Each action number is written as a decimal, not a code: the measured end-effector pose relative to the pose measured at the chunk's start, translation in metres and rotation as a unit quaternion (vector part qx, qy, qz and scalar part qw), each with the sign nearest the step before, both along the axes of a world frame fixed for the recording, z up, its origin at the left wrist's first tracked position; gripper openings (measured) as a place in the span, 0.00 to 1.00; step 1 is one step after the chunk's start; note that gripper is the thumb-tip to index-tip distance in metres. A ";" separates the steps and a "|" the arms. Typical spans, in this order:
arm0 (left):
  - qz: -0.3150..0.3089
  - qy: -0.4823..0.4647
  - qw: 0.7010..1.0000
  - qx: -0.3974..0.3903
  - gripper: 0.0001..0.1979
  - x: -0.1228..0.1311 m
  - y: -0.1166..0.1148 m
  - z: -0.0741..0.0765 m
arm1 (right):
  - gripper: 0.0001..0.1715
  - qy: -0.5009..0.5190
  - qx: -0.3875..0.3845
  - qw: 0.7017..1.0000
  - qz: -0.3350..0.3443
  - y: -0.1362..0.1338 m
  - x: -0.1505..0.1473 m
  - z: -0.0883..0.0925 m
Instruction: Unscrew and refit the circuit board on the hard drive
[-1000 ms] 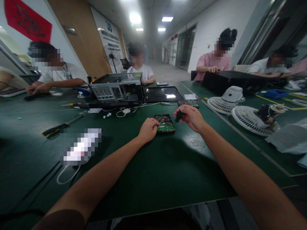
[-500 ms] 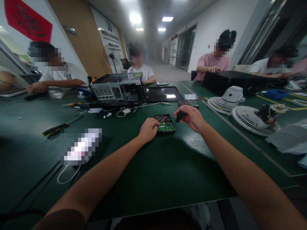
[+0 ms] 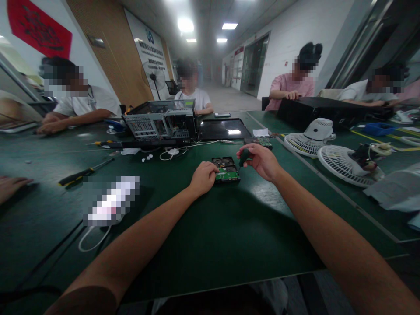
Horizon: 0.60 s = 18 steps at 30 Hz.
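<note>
A hard drive (image 3: 226,170) lies on the green table with its green circuit board facing up. My left hand (image 3: 204,178) is closed on the drive's left edge, its fingertips resting over the board. Between the fingers of my right hand (image 3: 260,162) is a screwdriver (image 3: 243,156) with a dark green handle. It stands nearly upright, its tip end down at the drive's right edge. Whether the tip sits in a screw is too small to tell.
An opened computer case (image 3: 160,122) and a black panel (image 3: 225,129) stand beyond the drive. White fan parts (image 3: 306,140) lie to the right. At left are a yellow-black screwdriver (image 3: 77,176) and a blurred-out white object (image 3: 111,201). Several people sit around; another person's hand (image 3: 13,186) reaches in.
The screwdriver handle has turned more upright in my right hand, and the fingers have shifted around it. My left hand and the drive stay put. Another person's hand has appeared at the far left.
</note>
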<state>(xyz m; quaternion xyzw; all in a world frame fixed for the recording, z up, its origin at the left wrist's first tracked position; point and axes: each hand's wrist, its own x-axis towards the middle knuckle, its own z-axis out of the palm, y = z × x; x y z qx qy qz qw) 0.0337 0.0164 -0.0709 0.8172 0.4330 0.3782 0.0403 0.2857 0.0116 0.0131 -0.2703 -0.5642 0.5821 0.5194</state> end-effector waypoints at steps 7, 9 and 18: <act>0.004 0.004 1.000 -0.012 0.14 0.000 -0.002 0.003 | 0.16 -0.041 0.010 0.999 -0.023 -0.003 0.001 0.001; 0.002 0.005 1.000 -0.011 0.13 0.000 -0.002 0.003 | 0.16 -0.047 0.015 0.998 -0.031 -0.002 0.001 0.001; 0.000 -0.001 1.000 -0.001 0.13 0.000 0.001 -0.001 | 0.13 -0.044 0.032 0.998 -0.025 -0.002 0.000 0.000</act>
